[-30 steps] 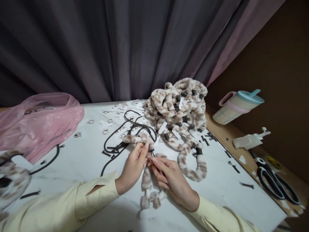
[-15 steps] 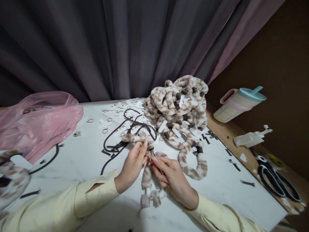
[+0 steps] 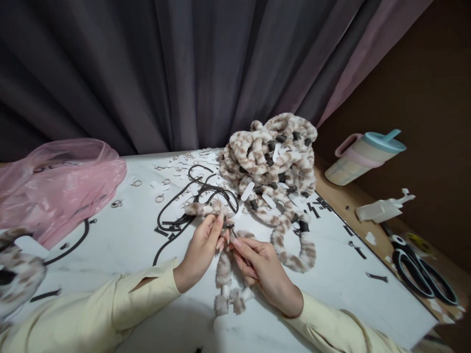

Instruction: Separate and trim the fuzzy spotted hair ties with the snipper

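Observation:
At the middle of the table, my left hand (image 3: 198, 252) pinches a furry brown-and-white cord (image 3: 223, 270) close to a small dark band on it. Just to the right, the fingers of my right hand (image 3: 263, 269) are closed on a thin dark tool or cord end that meets this band; its kind is too small to make out. The furry cord's lower ends hang toward me, and another stretch of it shows above my left fingertips. A loose black cord (image 3: 172, 226) lies coiled beyond my left hand.
Beyond my hands rises a heap of furry loops (image 3: 253, 152). A pink plastic bag (image 3: 69, 181) lies left, with another furry piece (image 3: 22, 279) below it. Rightward are a tumbler (image 3: 362, 159), a white bottle (image 3: 380, 210) and scissors (image 3: 423, 274). Metal rings and black cord scraps are scattered about.
The view has tilted slightly. Both hands keep their hold at the dark band, with only very small finger movements.

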